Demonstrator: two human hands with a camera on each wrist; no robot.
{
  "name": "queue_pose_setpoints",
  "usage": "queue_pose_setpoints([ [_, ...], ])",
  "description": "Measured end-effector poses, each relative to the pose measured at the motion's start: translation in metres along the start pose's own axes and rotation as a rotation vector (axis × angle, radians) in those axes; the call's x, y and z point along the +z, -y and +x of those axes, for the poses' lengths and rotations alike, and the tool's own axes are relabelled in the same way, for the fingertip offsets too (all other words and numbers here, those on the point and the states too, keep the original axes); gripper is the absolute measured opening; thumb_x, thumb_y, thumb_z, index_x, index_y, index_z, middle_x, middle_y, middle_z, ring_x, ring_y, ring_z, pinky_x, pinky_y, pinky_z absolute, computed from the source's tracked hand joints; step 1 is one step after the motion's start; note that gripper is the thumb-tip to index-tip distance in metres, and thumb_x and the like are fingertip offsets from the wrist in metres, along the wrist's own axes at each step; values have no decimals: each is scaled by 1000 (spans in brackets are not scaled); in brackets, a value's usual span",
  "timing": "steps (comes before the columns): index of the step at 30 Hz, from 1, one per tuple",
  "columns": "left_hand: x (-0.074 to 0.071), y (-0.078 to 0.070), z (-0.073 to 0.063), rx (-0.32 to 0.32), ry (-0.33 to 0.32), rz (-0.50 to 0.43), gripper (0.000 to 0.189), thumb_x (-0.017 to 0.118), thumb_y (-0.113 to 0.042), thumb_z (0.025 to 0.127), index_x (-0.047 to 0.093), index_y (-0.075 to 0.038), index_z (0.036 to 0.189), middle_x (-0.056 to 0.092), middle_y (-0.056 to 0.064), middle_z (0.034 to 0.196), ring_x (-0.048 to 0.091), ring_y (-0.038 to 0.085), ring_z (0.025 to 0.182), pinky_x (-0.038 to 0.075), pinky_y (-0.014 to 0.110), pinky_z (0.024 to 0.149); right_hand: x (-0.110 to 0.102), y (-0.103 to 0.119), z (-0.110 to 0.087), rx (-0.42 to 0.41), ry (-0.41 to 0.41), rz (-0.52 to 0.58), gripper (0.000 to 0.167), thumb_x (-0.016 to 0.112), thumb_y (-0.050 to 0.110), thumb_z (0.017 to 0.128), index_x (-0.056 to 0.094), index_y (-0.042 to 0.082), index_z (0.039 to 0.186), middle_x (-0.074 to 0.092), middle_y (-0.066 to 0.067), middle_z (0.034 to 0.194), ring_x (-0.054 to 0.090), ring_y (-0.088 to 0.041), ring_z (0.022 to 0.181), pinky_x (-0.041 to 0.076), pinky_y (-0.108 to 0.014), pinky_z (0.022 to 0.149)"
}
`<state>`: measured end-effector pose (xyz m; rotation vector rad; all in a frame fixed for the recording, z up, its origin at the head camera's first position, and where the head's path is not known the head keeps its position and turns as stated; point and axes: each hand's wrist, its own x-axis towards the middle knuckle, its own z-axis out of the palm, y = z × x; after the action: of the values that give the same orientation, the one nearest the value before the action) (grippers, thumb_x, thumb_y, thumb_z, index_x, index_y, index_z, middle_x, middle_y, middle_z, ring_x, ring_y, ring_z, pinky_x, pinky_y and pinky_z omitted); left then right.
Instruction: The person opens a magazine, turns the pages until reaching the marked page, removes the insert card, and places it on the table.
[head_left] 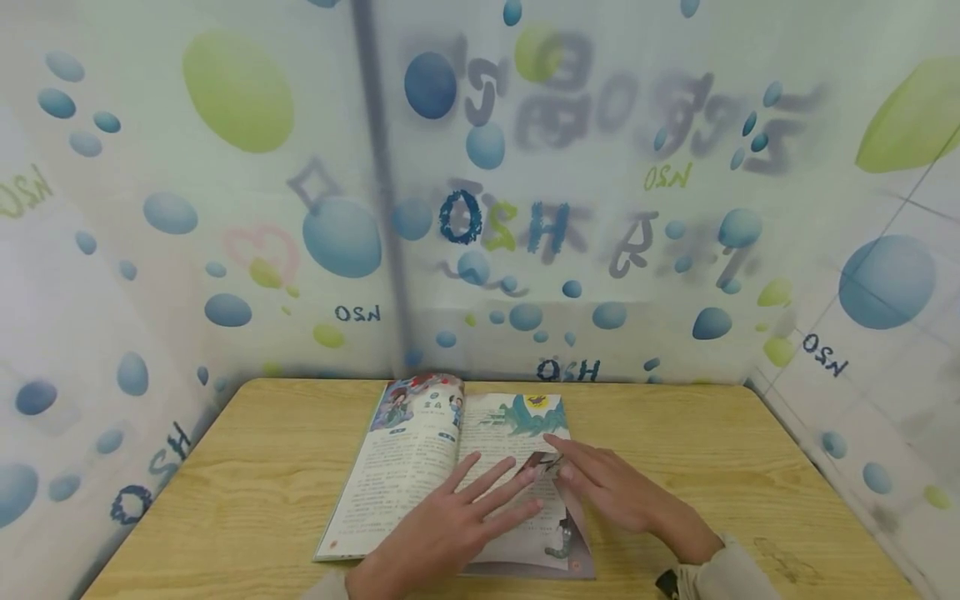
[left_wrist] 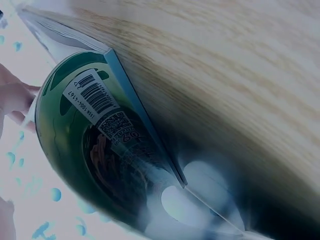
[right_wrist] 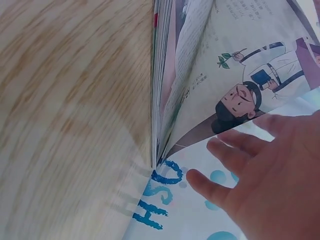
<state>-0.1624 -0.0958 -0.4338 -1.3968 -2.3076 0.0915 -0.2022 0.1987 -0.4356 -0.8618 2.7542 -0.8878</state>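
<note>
We seem to be turning 1 page (right_wrist: 215, 65) of the magazine (head_left: 397, 487): left hand (head_left: 453, 521) fingers spread over it, right hand (head_left: 618, 487) fingers loosely straight by its edge; next probably calls for guiding it leftward.

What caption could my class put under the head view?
Spread left hand over an open illustrated book on a wooden table, right hand at the book's right edge.
</note>
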Motion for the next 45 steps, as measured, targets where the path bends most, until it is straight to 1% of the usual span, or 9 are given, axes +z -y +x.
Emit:
queue_pose_setpoints([
  [2, 0, 0, 0, 23, -5, 60, 87, 74, -24, 89, 22, -25, 160, 9, 0, 167, 9, 21, 153, 25, 57, 116, 0, -1, 0, -5, -21, -5, 54, 35, 36, 108, 28, 16, 158, 32, -12, 160, 31, -38, 144, 26, -67, 110],
  [5, 0, 1, -1, 31, 8, 144, 78, 74, -28, 90, 34, -24, 156, 15, 1, 166, 9, 22, 153, 24, 61, 114, 0, -2, 0, 1, -48, -44, 62, 39, 39, 107, 21, 13, 159, 26, -17, 161, 28, -41, 145, 26, -66, 110],
  [10, 2, 1, -1, 38, 37, 246, 46, 69, -27, 90, 63, -22, 136, 43, 1, 155, 25, 23, 149, 21, 60, 116, 0, -3, -1, 120, -55, -102, 74, 41, 51, 103, 15, 12, 160, 19, -16, 164, 25, -41, 146, 25, -67, 110],
  [14, 1, -1, 0, 34, 65, 268, 28, 68, -29, 90, 74, -21, 117, 56, 2, 143, 35, 24, 145, 19, 55, 119, 2, -4, -1, 212, -3, -92, 78, 41, 57, 101, 14, 13, 160, 17, -15, 164, 22, -41, 147, 23, -69, 110],
  [19, 1, -2, 0, 27, 115, 268, 18, 70, -32, 90, 77, -23, 104, 62, 2, 137, 44, 23, 139, 19, 51, 119, 6, -6, -1, 207, 86, -92, 84, 50, 61, 96, 25, 10, 158, 21, -19, 163, 24, -42, 147, 21, -69, 110],
  [26, 0, -4, 0, 17, 140, 288, 15, 69, -32, 88, 78, -23, 94, 65, 2, 132, 51, 23, 133, 31, 57, 112, 9, -4, -4, 114, 277, -186, 103, 76, 68, 71, 42, 14, 152, 31, -12, 160, 31, -34, 145, 19, -74, 108],
  [36, 1, -1, -2, -68, 183, 233, 19, 68, -37, 85, 74, -20, 80, 67, 2, 117, 54, 24, 123, 39, 59, 105, 12, -5, -3, 60, 252, -254, 107, 76, 70, 66, 45, 13, 150, 35, -13, 158, 36, -33, 143, 29, -67, 108],
  [41, 0, 0, -3, -124, 236, 213, 16, 71, -35, 83, 75, -20, 85, 64, 4, 124, 51, 26, 128, 39, 58, 105, 12, -6, -3, 46, 247, -258, 106, 76, 71, 66, 46, 12, 149, 37, -13, 157, 37, -33, 142, 32, -65, 107],
  [45, -1, 1, -4, -158, 246, 236, 18, 73, -36, 80, 75, -18, 85, 64, 5, 122, 50, 27, 128, 39, 60, 104, 11, -5, -3, 55, 262, -276, 108, 75, 72, 65, 46, 13, 150, 37, -12, 157, 37, -31, 143, 32, -63, 108],
])
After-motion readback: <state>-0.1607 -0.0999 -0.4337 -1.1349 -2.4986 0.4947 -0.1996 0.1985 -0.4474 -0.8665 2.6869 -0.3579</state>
